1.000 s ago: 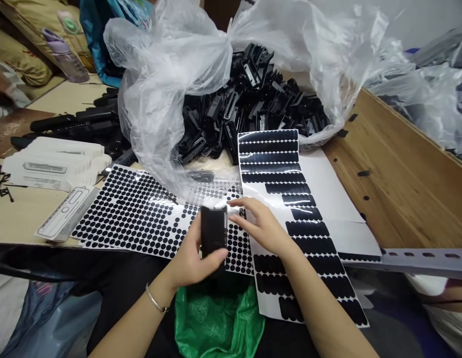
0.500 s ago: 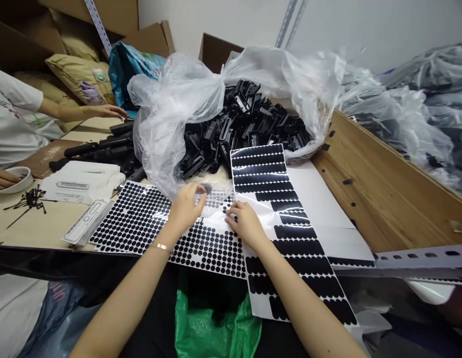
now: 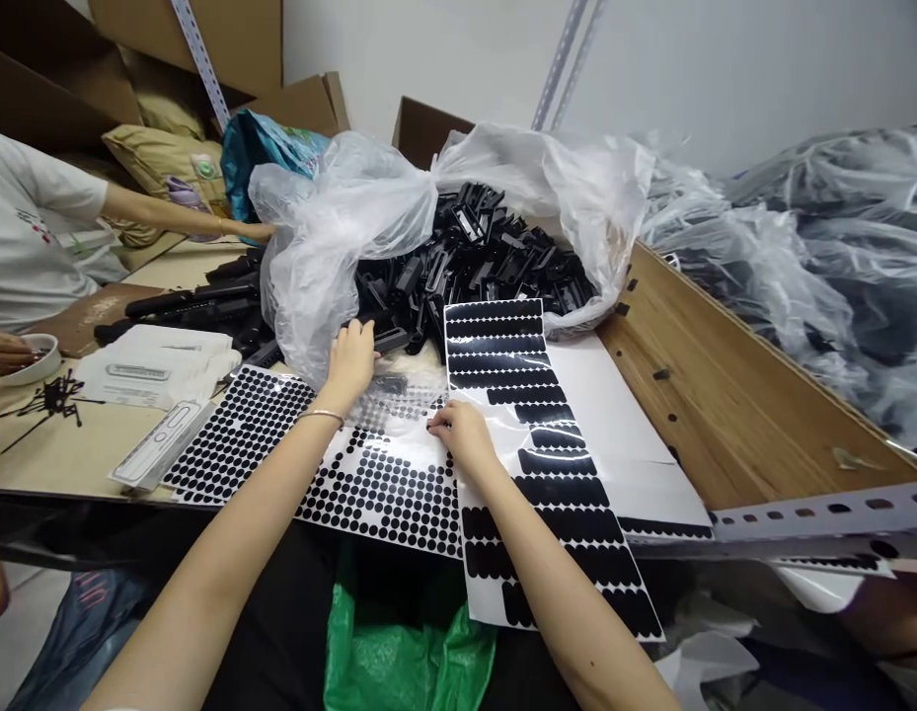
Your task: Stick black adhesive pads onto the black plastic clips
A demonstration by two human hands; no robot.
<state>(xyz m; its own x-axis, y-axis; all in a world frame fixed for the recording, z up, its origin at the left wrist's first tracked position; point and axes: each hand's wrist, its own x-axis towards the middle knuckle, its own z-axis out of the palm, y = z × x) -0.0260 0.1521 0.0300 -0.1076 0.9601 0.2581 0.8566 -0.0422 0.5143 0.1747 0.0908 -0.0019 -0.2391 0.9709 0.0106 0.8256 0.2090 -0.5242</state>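
My left hand (image 3: 352, 360) reaches to the front edge of a heap of black plastic parts (image 3: 495, 247), its fingers bent around the end of one black plastic part (image 3: 391, 339). Thumb and forefinger of my right hand (image 3: 462, 434) are pinched together, with a small black sticker at their tips. Beneath both hands lies a white sheet of round black stickers (image 3: 399, 494), with some gaps in its rows. A second sheet with long scalloped black strips (image 3: 576, 489) lies under my right forearm. Clear plastic film (image 3: 410, 395) covers part of the dotted sheet.
A crumpled clear bag (image 3: 310, 267) surrounds the heap. White cards (image 3: 154, 370) and a packed stack (image 3: 162, 444) lie left, near a white bowl (image 3: 39, 360). A co-worker's arm (image 3: 177, 212) extends from the left. A wooden board (image 3: 731, 385) borders the right.
My left hand has moved up and left from above the dotted sheet to the black parts. My right hand has shifted slightly left, its fingertips now closed. The co-worker's arm reaches farther right.
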